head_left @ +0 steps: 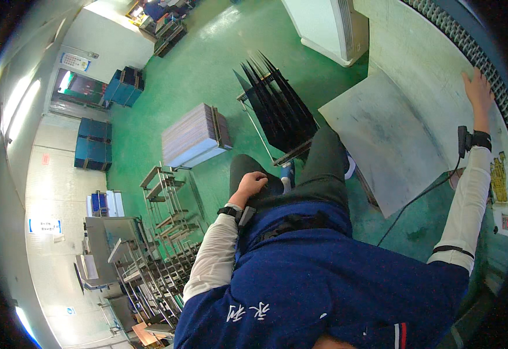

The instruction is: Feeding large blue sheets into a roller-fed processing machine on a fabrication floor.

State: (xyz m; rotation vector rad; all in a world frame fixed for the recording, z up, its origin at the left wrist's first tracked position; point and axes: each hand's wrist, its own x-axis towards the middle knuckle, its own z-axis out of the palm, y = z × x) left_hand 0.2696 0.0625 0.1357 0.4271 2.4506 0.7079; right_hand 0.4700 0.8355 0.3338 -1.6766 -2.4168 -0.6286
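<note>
My left hand [253,185] rests on my left thigh, its fingers lying loosely over the dark trousers and nothing seen in it. At the far right, my right hand [478,93] is stretched out with its fingers apart. It lies on the pale machine surface [405,52], with the fingertips at the edge of a metal mesh belt [451,41]. A dark band with a small black device [466,141] and a cable sits on my right wrist. Below that surface hangs a large stained grey sheet [387,139].
A rack of upright black panels [277,104] stands ahead of my feet. Left of it is a stack of pale boards [193,136] on a cart. Metal shelf racks [167,215] are at the left, blue bins [93,144] along the wall, a white cabinet [329,29] farther off.
</note>
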